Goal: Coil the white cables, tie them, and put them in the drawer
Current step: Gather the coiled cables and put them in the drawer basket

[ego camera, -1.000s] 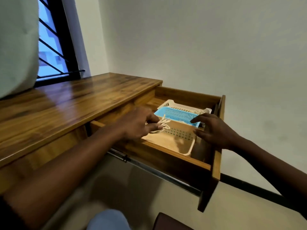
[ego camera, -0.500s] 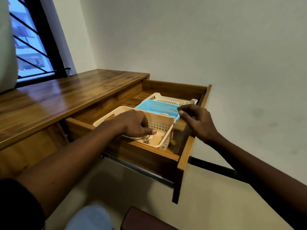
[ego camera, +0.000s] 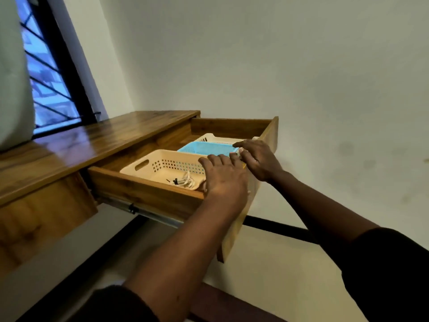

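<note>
The wooden drawer (ego camera: pixel 144 191) stands pulled out of the desk. Inside it, a cream basket (ego camera: pixel 148 163) holds a coiled white cable (ego camera: pixel 186 181) bound with a dark tie; the cable lies loose on the basket floor. My left hand (ego camera: pixel 222 178) lies flat with spread fingers over the basket's right end and the drawer's corner, holding nothing. My right hand (ego camera: pixel 257 156) sits on the top edge of the drawer front, fingers curled over it beside a blue basket (ego camera: pixel 206 148).
A white basket (ego camera: pixel 209 137) sits behind the blue one at the drawer's back. The glossy desk top (ego camera: pixel 92 140) runs left to a barred window (ego camera: pixel 46 89) and a pale curtain (ego camera: pixel 11 89). A brown seat edge (ego camera: pixel 220 303) shows below.
My left hand has let go of the coiled cable, which now lies in the cream basket, and has moved right to the basket's end. The right hand stays on the drawer front.
</note>
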